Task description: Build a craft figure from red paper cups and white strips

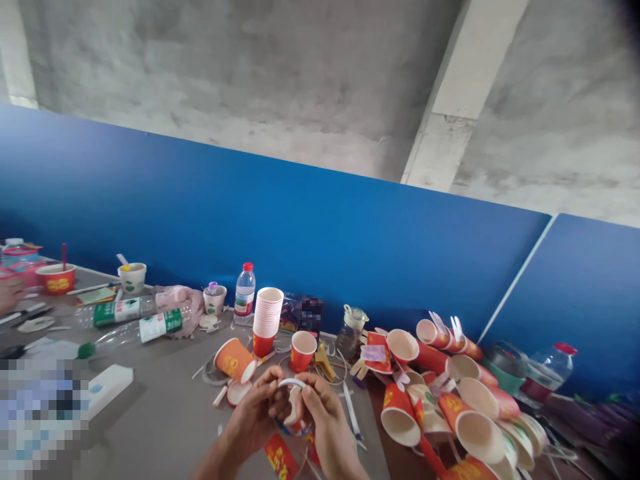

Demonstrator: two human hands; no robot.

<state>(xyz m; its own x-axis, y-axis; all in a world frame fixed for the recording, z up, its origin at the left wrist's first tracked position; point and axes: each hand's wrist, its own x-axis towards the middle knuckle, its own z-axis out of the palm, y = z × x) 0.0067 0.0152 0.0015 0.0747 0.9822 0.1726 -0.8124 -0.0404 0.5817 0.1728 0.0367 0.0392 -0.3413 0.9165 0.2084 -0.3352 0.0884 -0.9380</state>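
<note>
Near the bottom centre, my left hand [254, 408] and my right hand [331, 421] pinch a white-edged ring [291, 383] from both sides. The fingers hide part of it, and I cannot make out its exact kind. Below the hands lies a red and yellow cut piece of paper cup [280, 457]. Just beyond them stands a red paper cup [303, 351], upright. To the left, an orange paper cup [235, 361] is tipped on its side, with a cut cup bottom [239, 393] close to my left hand. A white pen [353, 415] lies right of my right hand.
A tall stack of paper cups [268, 321] and a water bottle [245, 293] stand behind. Many loose cups [480, 432] pile up at right beside a glass jar [352, 327]. Lying bottles [163, 324] occupy the left. A blue partition [300, 220] closes the back.
</note>
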